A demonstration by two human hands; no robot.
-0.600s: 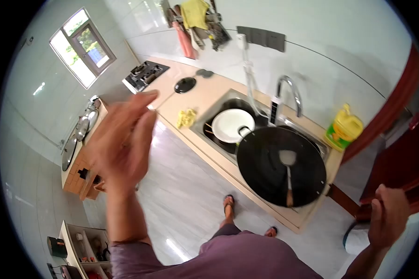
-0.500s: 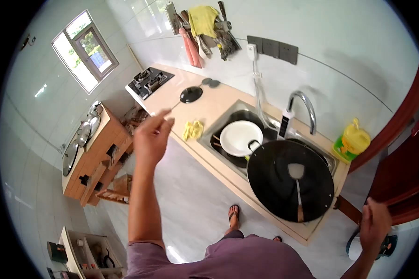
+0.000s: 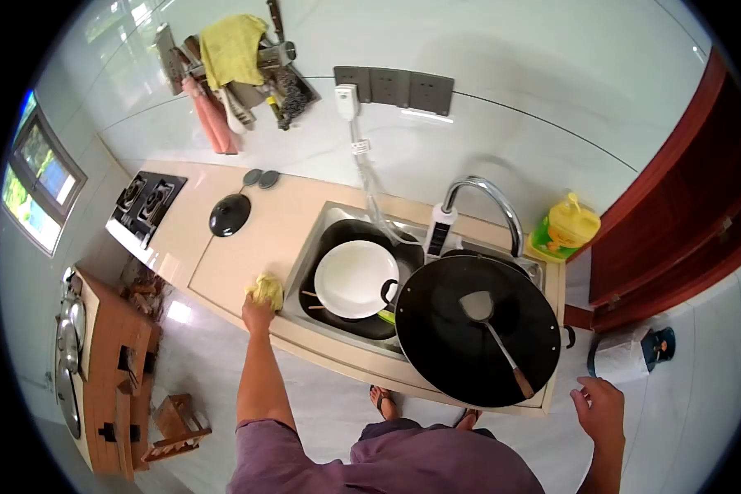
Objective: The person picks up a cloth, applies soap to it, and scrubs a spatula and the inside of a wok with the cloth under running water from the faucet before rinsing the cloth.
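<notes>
My left hand point(image 3: 258, 314) is closed on a crumpled yellow cloth point(image 3: 265, 292) at the counter's front edge, left of the sink. Near the lower right, my right hand point(image 3: 599, 407) hangs beside the counter corner, fingers apart and slightly curled, holding nothing. A large black wok point(image 3: 436, 329) rests over the right part of the sink, and a metal spatula point(image 3: 506, 358) with a wooden handle lies in it. Inside the left basin point(image 3: 303, 276) sit a white bowl point(image 3: 356, 280) and a dark pan, with chopsticks beside the bowl.
Behind the sink rises a curved faucet point(image 3: 490, 191). A yellow detergent bottle point(image 3: 566, 228) stands at the back right. A black lid point(image 3: 230, 215) lies on the counter, with a gas stove point(image 3: 146, 204) farther left. Knives and cloths hang on the wall.
My left hand has come down onto the yellow cloth and taken hold of it. The view has turned, so the counter appears closer. My right hand remains empty at the right.
</notes>
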